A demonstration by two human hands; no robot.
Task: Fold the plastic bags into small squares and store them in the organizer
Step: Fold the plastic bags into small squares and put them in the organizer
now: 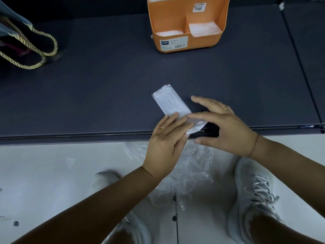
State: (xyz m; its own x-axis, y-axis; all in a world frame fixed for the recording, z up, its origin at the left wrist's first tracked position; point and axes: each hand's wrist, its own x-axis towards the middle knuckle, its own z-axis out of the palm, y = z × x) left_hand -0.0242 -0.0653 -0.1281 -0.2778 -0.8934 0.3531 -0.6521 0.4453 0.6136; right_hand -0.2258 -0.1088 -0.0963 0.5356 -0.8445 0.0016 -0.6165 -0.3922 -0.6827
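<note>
A bag [171,103], folded into a long narrow strip, lay slantwise on the dark table [105,94] by its near edge. The left hand [165,143] rested flat on the strip's near end, fingers straight and together. The right hand [226,127] stood just beside it, fingers spread and straight, its forefinger touching the strip and its thumb apart below; it clasped nothing. Far across the table stood the orange organizer [175,14], with folded squares [204,29] in its front compartments. A tote [10,32] with rope handles sat far left. Loose plastic [191,166] lay on the floor [52,173] between the shoes [255,196].
</note>
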